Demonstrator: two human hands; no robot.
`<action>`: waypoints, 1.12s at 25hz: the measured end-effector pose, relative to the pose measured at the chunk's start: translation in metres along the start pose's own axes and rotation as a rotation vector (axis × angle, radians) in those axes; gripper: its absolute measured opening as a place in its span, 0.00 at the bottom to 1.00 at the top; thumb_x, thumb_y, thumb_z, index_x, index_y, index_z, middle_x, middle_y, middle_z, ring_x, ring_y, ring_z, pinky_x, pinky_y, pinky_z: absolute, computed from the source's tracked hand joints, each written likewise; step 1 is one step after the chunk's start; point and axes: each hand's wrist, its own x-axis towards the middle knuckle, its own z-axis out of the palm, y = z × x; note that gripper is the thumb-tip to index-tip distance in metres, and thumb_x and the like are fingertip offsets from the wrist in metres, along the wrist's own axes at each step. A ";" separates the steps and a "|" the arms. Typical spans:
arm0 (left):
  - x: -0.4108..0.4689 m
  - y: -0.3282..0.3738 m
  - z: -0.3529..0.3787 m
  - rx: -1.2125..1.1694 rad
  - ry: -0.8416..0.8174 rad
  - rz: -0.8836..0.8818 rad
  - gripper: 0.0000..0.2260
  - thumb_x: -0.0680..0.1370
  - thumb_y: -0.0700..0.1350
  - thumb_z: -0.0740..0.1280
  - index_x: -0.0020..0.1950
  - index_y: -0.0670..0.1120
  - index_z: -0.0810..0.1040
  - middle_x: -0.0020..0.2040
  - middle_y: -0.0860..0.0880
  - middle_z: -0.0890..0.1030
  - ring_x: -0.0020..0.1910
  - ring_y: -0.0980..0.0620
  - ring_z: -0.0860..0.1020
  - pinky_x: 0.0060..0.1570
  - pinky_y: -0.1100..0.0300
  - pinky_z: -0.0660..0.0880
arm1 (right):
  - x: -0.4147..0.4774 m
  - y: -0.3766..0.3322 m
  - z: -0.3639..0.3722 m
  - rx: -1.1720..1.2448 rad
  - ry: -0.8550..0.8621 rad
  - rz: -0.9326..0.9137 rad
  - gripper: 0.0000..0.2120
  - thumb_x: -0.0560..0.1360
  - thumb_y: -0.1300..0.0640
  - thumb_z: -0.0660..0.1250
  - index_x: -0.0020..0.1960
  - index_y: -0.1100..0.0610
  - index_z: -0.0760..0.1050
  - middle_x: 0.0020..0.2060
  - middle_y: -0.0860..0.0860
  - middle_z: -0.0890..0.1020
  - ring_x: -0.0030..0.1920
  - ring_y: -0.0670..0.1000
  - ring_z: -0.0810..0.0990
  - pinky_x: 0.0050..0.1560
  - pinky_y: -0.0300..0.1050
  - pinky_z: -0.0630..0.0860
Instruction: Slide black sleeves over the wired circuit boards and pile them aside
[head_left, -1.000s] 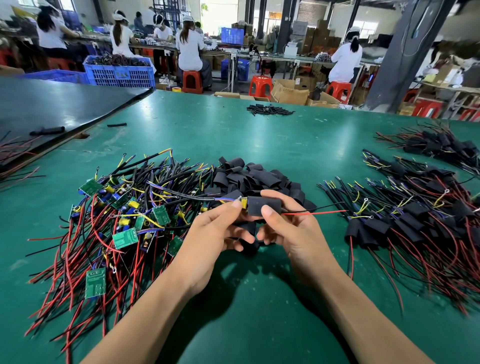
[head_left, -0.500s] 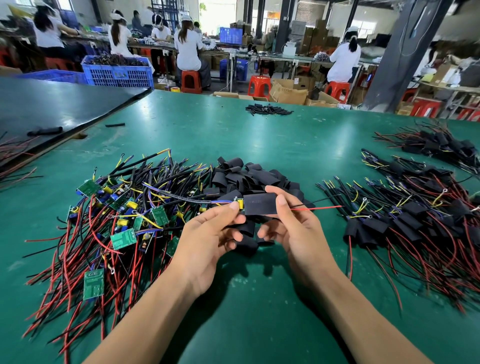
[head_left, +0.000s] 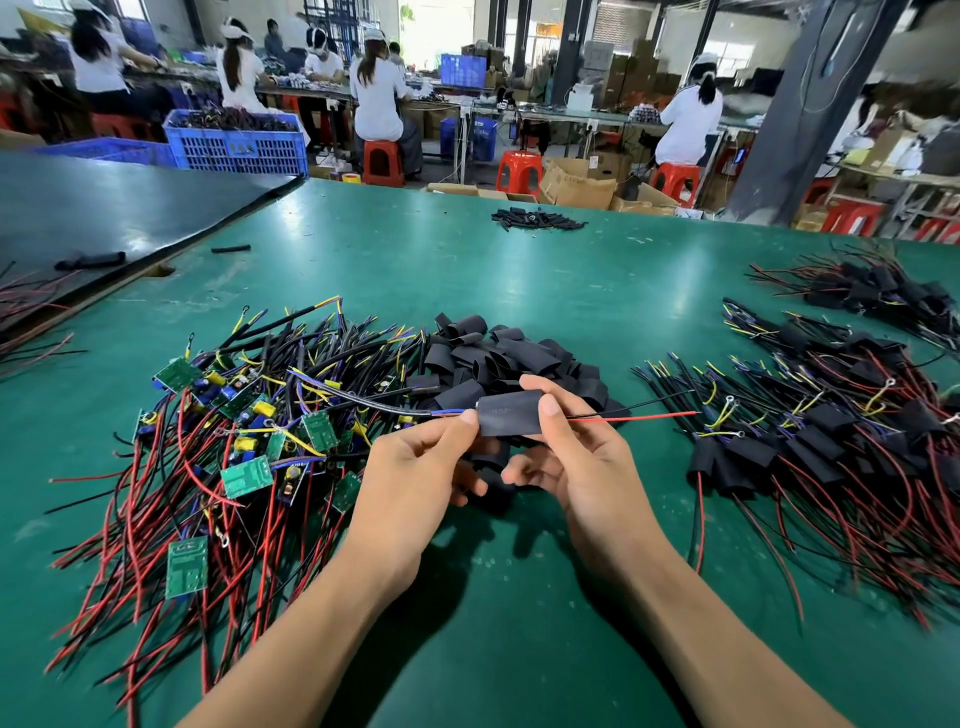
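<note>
A black sleeve sits over a wired board held above the green table. My right hand pinches the sleeve between thumb and forefinger. My left hand pinches the wires at the sleeve's left end. Red and black leads stick out to the right. A heap of bare green boards with wires lies to the left. Loose black sleeves are heaped behind my hands. Sleeved boards are piled on the right.
A second pile of sleeved boards lies at the far right. A small heap of black tubing sits near the far table edge. A dark table adjoins on the left. Blue crates and seated workers are beyond.
The sleeve has slid left along the board until the yellow part at its left end is covered. Both hands stay in about the same place.
</note>
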 end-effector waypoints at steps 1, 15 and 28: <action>0.000 -0.001 0.001 0.035 0.003 0.014 0.13 0.81 0.47 0.66 0.44 0.44 0.86 0.43 0.45 0.86 0.28 0.50 0.76 0.32 0.60 0.70 | 0.000 0.000 0.000 -0.007 -0.001 0.001 0.13 0.76 0.47 0.65 0.58 0.47 0.80 0.45 0.56 0.85 0.30 0.53 0.79 0.37 0.42 0.78; 0.001 -0.003 0.005 -0.213 0.019 -0.115 0.06 0.77 0.44 0.71 0.41 0.44 0.83 0.40 0.45 0.85 0.27 0.52 0.77 0.28 0.64 0.72 | 0.005 -0.001 -0.006 0.151 0.165 0.002 0.06 0.70 0.55 0.71 0.46 0.53 0.83 0.35 0.51 0.82 0.28 0.48 0.78 0.33 0.39 0.78; -0.001 0.000 0.002 -0.056 0.115 0.103 0.05 0.74 0.36 0.73 0.42 0.45 0.84 0.32 0.55 0.82 0.30 0.63 0.77 0.30 0.74 0.69 | 0.005 -0.001 -0.008 0.116 0.186 0.008 0.07 0.69 0.54 0.72 0.46 0.54 0.84 0.36 0.53 0.83 0.27 0.50 0.77 0.32 0.41 0.77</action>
